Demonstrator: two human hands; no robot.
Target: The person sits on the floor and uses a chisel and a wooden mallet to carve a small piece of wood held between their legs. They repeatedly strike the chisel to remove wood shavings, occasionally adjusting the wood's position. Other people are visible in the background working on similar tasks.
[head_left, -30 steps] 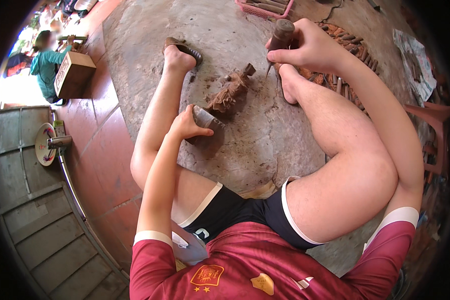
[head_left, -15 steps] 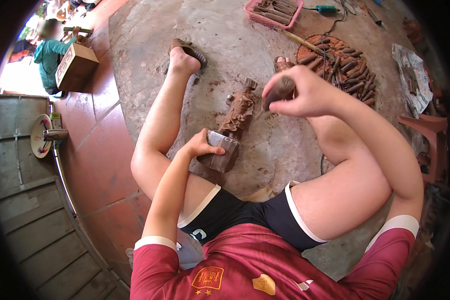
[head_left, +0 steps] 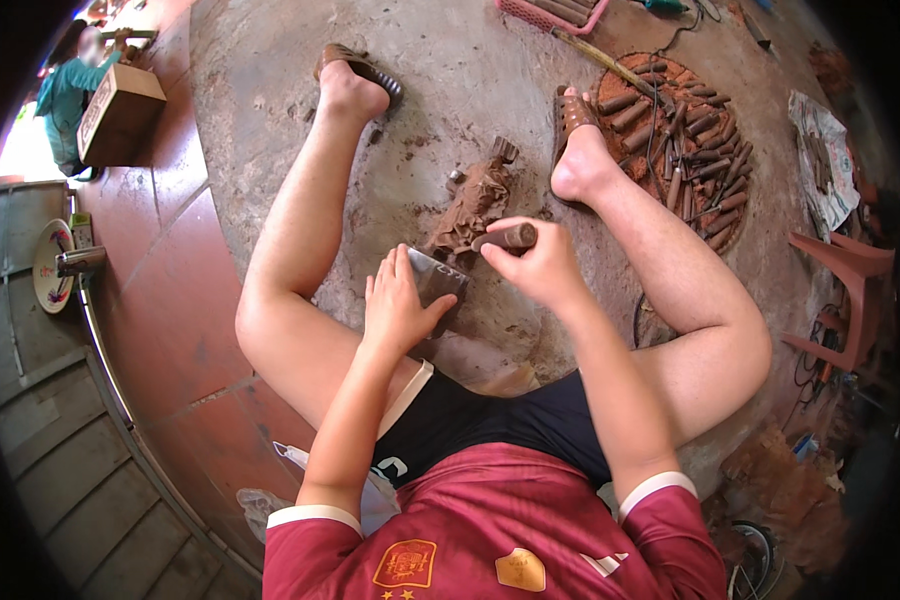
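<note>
**Brown carving with block end, on concrete floor, two hands in attendance**

Carving (head_left: 475,205), brown, rough-cut: is lying on the floor (head_left: 270,110) between the person's feet, its narrow end pointing away.

Block (head_left: 436,272), dark, grey-faced: is sitting at the carving's near end; whether the two are joined cannot be told.

Left hand (head_left: 400,305): is resting on the block, thumb spread from the fingers; whether its grip is clamping or only pressing cannot be told.

Right hand (head_left: 542,262): is keeping its grip closed around a tool (head_left: 510,238) with a dark brown handle, just beside the carving's near end; the working end is too small to make out.

Handled tools (head_left: 705,150), many: are lying heaped on reddish shavings near the right foot.

Basket (head_left: 540,12), pink: is standing at the top edge, holding brown sticks.

Stool (head_left: 850,290), reddish: is standing at far right.

Co-worker (head_left: 70,100), teal sleeve: is sitting beside a wooden box (head_left: 125,110), far left.
</note>
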